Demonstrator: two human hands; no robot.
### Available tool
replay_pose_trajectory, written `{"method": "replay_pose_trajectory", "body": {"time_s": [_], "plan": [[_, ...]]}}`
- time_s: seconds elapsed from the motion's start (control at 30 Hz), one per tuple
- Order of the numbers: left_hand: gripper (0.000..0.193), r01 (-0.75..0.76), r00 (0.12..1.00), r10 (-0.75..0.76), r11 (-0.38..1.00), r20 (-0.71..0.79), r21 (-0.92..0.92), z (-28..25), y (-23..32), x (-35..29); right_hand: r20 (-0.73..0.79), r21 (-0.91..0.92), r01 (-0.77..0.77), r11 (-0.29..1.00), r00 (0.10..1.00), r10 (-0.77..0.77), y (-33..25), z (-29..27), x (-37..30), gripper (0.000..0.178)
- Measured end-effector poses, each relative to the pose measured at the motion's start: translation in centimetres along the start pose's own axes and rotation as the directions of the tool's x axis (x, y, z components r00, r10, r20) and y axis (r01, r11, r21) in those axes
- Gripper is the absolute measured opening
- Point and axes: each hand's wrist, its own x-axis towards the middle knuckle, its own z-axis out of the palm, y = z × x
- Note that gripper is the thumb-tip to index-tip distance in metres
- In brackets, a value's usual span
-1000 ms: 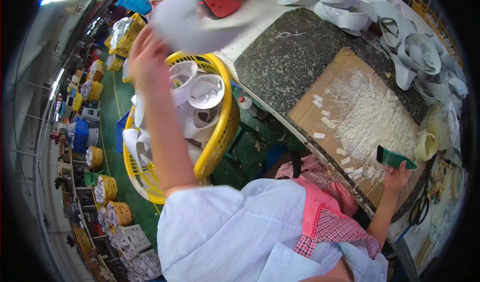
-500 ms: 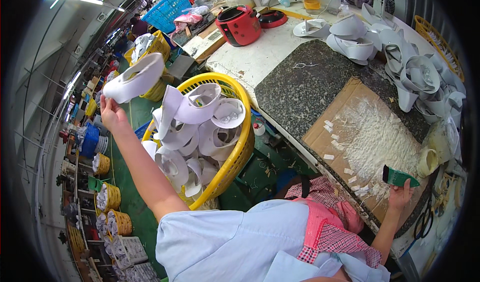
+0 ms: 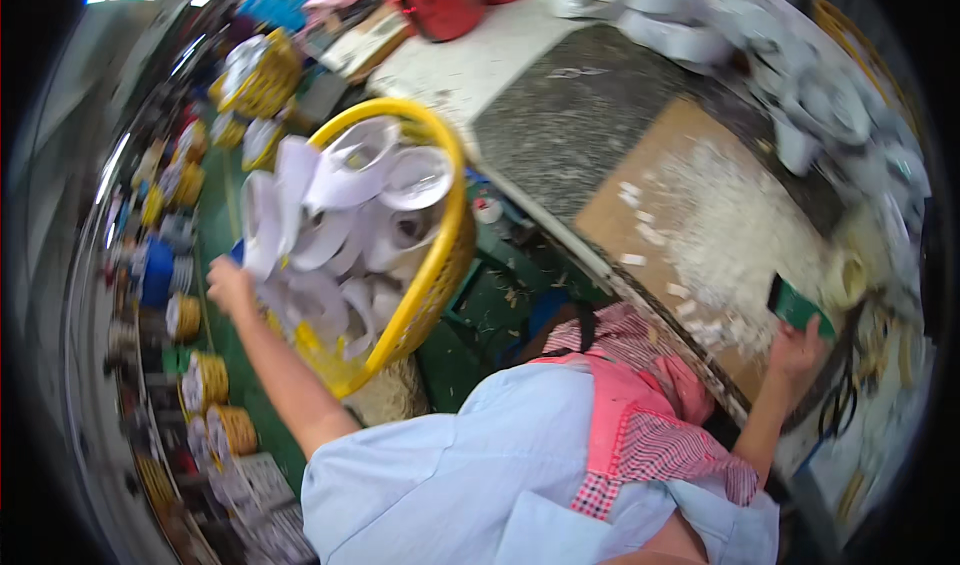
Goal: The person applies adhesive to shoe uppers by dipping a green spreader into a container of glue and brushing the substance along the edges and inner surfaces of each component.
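Note:
My left hand is at the left side of a yellow plastic basket, its fingers partly curled and blurred. Just above it a white sun visor leans at the basket's edge; whether the fingers touch it I cannot tell. Several more white visors are heaped inside the basket. My right hand grips a small green brush with a dark end, held over a cardboard sheet. A rough layer of white paste-like material covers much of that sheet, with small white pieces along its near side.
A dark stone slab lies under the cardboard on the white worktable. Grey-white visors are piled at the right, near scissors. A red pot stands at the back. Yellow baskets line the floor leftward.
My left hand has come down from holding a visor up at the left; a visor now rests at the basket's left edge. My right hand still holds the brush. The whole view has shifted.

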Motion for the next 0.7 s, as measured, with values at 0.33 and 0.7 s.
{"method": "replay_pose_trajectory", "body": {"time_s": [0.33,0.7], "plan": [[0.029,-0.76,0.456,0.438,-0.261,-0.775,-0.595,-16.5,28.8,-13.2,-0.074,-0.078,0.146,0.986,0.986,-0.151,-2.4,7.2,-0.4,0.015],[0.018,-0.781,-0.214,0.36,-0.622,-0.908,-0.063,-26.8,54.8,-38.1,-0.095,-0.598,0.188,0.779,0.948,-0.302,-7.7,5.4,-1.6,0.016]]}}
